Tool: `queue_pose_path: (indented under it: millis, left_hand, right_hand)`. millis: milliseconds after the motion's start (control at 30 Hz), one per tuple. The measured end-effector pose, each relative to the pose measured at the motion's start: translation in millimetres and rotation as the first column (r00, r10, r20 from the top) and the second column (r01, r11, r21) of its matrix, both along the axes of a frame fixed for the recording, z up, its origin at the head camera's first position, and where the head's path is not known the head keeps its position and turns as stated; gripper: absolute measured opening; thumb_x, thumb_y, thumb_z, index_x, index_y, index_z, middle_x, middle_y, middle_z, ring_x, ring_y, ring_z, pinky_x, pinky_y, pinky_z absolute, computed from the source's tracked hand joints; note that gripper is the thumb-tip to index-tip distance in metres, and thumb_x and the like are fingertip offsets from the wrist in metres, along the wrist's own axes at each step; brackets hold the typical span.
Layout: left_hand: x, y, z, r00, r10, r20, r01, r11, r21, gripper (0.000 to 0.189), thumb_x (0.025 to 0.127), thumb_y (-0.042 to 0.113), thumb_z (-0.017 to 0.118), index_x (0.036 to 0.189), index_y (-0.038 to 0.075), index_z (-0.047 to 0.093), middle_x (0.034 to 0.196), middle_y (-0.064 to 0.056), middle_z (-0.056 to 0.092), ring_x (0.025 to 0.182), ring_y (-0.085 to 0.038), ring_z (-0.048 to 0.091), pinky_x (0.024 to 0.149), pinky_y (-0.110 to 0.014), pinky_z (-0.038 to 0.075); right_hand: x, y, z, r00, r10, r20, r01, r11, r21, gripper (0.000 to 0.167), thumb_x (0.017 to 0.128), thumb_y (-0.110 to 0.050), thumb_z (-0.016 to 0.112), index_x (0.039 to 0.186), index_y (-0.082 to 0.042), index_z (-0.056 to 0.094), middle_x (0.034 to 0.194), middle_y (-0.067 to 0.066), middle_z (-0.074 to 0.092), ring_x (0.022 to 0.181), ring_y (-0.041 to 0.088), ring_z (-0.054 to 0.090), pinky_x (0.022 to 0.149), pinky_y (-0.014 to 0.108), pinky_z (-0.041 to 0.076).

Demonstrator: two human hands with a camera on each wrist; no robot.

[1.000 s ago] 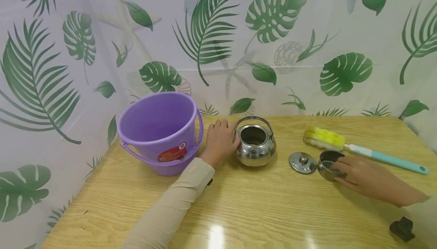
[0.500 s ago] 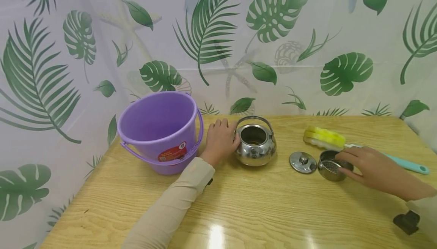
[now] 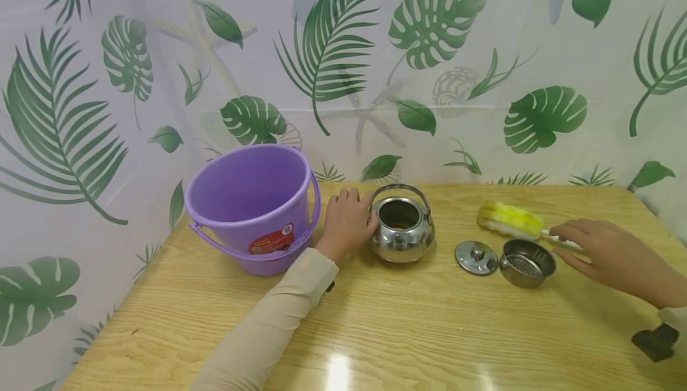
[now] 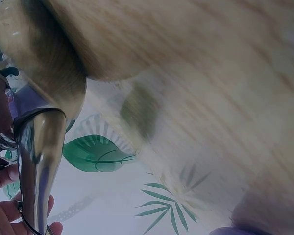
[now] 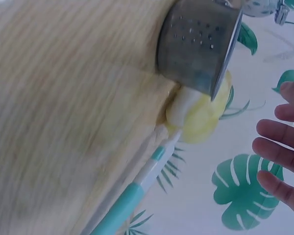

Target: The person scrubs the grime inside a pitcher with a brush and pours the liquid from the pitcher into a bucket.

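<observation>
My left hand (image 3: 344, 223) holds the left side of a small shiny steel kettle (image 3: 404, 243), which stands uncovered with its loop handle up. In the left wrist view the fingers (image 4: 0, 210) are around its tapered spout (image 4: 39, 156). My right hand (image 3: 617, 257) hovers at the right with fingers spread and nothing in them. Just left of it a steel strainer basket (image 3: 526, 276) with small holes sits upright on the table. Under the right hand runs the handle of a sponge brush (image 3: 511, 219), its teal grip (image 5: 120, 208) hidden in the head view.
The kettle's round steel lid (image 3: 476, 258) lies flat between kettle and strainer basket. A purple bucket (image 3: 279, 212) with its handle down stands left of my left hand. A leaf-patterned sheet (image 3: 333, 51) hangs behind the wooden table (image 3: 429, 331).
My right hand has let go of the strainer basket and moved right and up, over the brush handle. The strainer basket stays beside the lid. My left hand has kept still on the kettle.
</observation>
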State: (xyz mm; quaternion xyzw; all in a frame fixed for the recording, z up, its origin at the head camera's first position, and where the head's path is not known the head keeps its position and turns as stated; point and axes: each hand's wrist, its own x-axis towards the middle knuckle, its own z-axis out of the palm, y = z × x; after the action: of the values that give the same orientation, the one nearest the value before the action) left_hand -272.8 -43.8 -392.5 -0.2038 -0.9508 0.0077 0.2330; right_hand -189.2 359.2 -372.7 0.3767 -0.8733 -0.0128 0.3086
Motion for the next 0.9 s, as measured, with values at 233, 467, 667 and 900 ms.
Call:
queue_pose_path:
  millis: [233, 467, 667, 900]
  left_hand:
    - [0.5, 0.1, 0.6, 1.000, -0.005, -0.010, 0.005, 1.000, 0.004, 0.028, 0.090, 0.034, 0.047, 0.111, 0.019, 0.058, 0.092, -0.003, 0.057, 0.085, -0.021, 0.052, 0.075, -0.035, 0.043]
    - [0.4, 0.1, 0.0, 1.000, -0.009, -0.009, 0.009, 1.000, 0.014, 0.026, 0.090, 0.033, 0.048, 0.109, 0.018, 0.057, 0.092, -0.003, 0.056, 0.086, -0.021, 0.052, 0.076, -0.035, 0.043]
    - [0.7, -0.1, -0.2, 1.000, -0.009, -0.017, 0.010, 1.000, 0.011, 0.024, 0.090, 0.033, 0.048, 0.107, 0.018, 0.057, 0.091, -0.003, 0.056, 0.086, -0.021, 0.052, 0.076, -0.035, 0.043]
    - [0.6, 0.0, -0.5, 1.000, -0.009, -0.029, 0.010, 1.000, 0.011, 0.025, 0.090, 0.033, 0.048, 0.108, 0.018, 0.058, 0.091, -0.003, 0.056, 0.086, -0.021, 0.052, 0.076, -0.035, 0.044]
  right_hand:
    - [-5.2, 14, -1.4, 0.998, -0.050, 0.035, 0.050, 0.999, -0.010, 0.077, 0.094, -0.058, 0.013, 0.088, -0.002, 0.065, 0.076, 0.008, 0.064, 0.059, 0.022, 0.057, 0.053, 0.038, 0.047]
    - [-8.6, 27, -2.4, 0.994, -0.091, 0.066, 0.093, 0.996, -0.017, 0.075, 0.092, -0.061, 0.021, 0.088, -0.001, 0.065, 0.081, 0.012, 0.065, 0.064, 0.027, 0.060, 0.059, 0.044, 0.049]
    - [-9.4, 38, -5.7, 0.985, -0.143, 0.097, 0.143, 0.990, 0.009, 0.054, 0.094, -0.051, 0.044, 0.091, -0.001, 0.063, 0.076, 0.008, 0.063, 0.061, 0.022, 0.057, 0.056, 0.040, 0.048]
    - [-12.3, 49, -13.0, 0.974, -0.186, 0.127, 0.183, 0.982, 0.035, 0.025, 0.083, -0.023, 0.069, 0.091, 0.000, 0.062, 0.073, 0.006, 0.061, 0.059, 0.020, 0.056, 0.055, 0.039, 0.047]
